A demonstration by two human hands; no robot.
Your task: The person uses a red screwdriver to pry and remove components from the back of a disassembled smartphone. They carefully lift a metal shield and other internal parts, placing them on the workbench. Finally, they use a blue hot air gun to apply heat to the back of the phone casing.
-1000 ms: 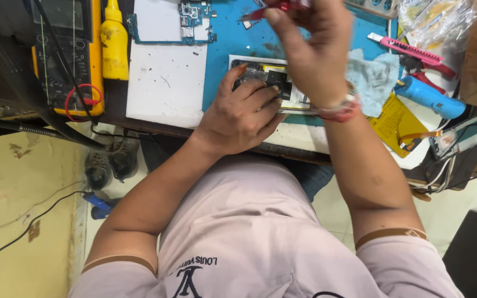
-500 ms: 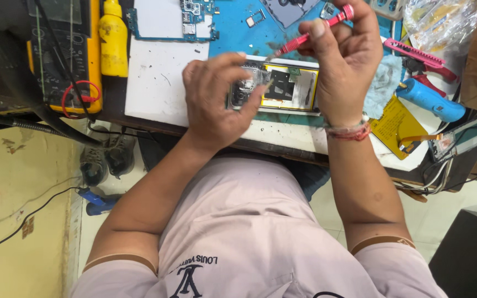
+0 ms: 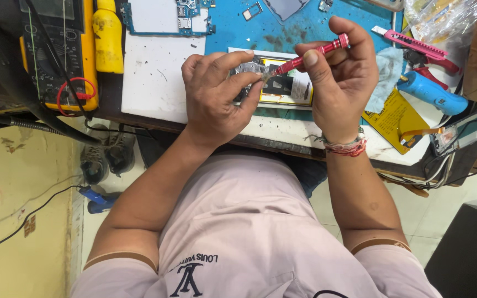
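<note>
Clearly opened up, the phone lies flat on the blue work mat at the bench's near edge, its back off so a dark inner frame, metal shields and a pale yellow-edged battery show. The left hand curls over the phone's left end, fingers bent and pressing it down, thumb at the lower edge. The right hand is closed around a slim red screwdriver, pinched between thumb and fingertips, its tip slanting down-left to meet the phone beside the left fingertips. A yellow multimeter sits well to the left, and a pink utility knife lies to the right.
</note>
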